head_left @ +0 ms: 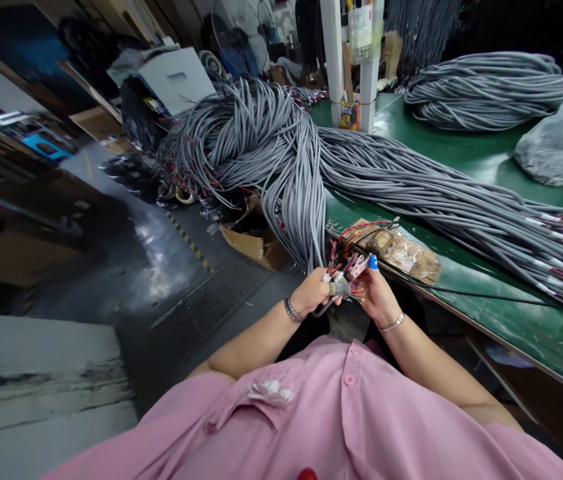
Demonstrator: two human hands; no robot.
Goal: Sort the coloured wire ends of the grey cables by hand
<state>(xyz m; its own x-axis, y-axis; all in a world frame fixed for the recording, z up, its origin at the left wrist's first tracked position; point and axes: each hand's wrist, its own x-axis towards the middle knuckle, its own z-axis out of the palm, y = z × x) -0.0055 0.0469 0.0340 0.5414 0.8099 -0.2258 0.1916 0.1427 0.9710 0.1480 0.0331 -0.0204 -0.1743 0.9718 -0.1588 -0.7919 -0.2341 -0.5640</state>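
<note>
The left grip (pixel 314 291) is closed around the end of a grey cable (pixel 340 287), holding it just in front of the pink shirt (pixel 341 413) and off the near edge of the green counter (pixel 486 160). The right grip (pixel 378 297) sits just beside it, almost touching. Its fingertips pinch the thin coloured wires (pixel 345 265) that fan out of the cable end, and one raised finger wears a blue cap (pixel 372 262). A watch (pixel 292 310) circles the wrist behind the left grip, and a thin bracelet (pixel 392 325) circles the wrist behind the right one. Just beyond the right grip a scrap of taped cardboard (pixel 404 252) lies on the counter edge. Above both grips a thick bundle of grey cables (pixel 286 153) drapes over the counter and hangs down to them. Farther off lie a second coil (pixel 486 90) and a plastic bag (pixel 561 137). Left of the left grip, down on the floor, sits an open cardboard box (pixel 254 240).
</note>
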